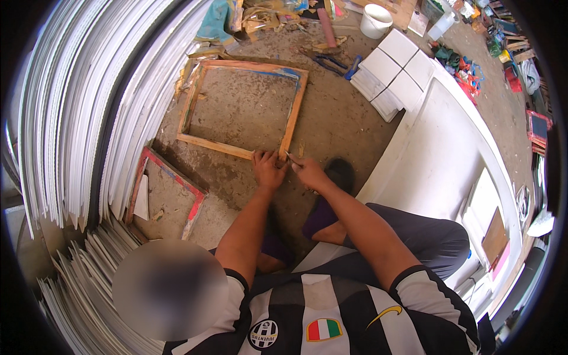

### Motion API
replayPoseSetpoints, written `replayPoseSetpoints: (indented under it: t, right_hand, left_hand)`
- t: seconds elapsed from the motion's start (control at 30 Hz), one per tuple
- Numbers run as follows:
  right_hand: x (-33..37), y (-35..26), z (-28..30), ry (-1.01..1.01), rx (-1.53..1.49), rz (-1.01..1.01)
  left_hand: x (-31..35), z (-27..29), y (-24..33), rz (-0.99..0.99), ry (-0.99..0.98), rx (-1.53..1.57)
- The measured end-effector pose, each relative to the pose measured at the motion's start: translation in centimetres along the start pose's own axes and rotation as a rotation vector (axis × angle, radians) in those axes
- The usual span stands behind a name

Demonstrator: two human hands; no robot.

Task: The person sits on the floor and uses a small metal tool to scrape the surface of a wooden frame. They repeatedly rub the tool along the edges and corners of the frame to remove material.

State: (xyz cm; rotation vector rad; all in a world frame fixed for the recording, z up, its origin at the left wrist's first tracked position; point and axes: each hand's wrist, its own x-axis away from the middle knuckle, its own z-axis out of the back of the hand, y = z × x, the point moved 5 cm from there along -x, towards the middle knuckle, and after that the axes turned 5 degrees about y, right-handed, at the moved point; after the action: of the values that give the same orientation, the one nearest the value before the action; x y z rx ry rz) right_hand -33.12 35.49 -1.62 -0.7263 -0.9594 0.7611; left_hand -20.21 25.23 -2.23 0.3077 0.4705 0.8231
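A bare wooden frame (220, 145) with blue stains along its far side lies tilted on the floor in front of me. My left hand (270, 170) is closed around its near right corner, fingers pressed on the wood. Close beside it, my right hand (310, 174) pinches a small thin metal tool (288, 155), its tip at that same corner. Most of the tool is hidden in my fingers, so I cannot make out its exact kind.
Tall stacks of white sheets (71, 112) line the left. A red-painted frame (192, 198) lies near them. Pliers (329, 64), white square panels (395, 58) and a white bucket (376, 21) are beyond the wooden frame. A large white panel (429, 133) is on the right.
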Motion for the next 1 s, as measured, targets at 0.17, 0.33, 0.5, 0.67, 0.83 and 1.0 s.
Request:
replayPoseSetpoints:
  t: [0.17,0.33,0.5,0.67,0.83,1.0]
  right_hand:
    - [-0.3,1.3,0.0,-0.248,-0.601,-0.43]
    - [1.1,0.3,0.9,-0.381,-0.906,-0.641]
    - [-0.1,0.1,1.5,-0.173,-0.317,-0.232]
    - [-0.5,-0.8,1.9,-0.194,-0.143,-0.116]
    - [-0.2,1.6,0.6,-0.423,-0.981,-0.758]
    - [1.1,-0.7,2.0,-0.297,-0.553,-0.444]
  left_hand:
    - [0.2,0.2,-0.1,-0.003,0.041,0.009]
    - [0.1,0.1,-0.6,-0.009,0.05,-0.038]
    - [0.0,0.2,-0.3,0.025,-0.032,0.033]
    - [0.1,0.4,-0.3,0.007,0.003,-0.021]
    - [-0.2,0.4,0.2,-0.002,0.001,0.001]
    - [0.0,0.8,-0.1,0.004,0.0,0.013]
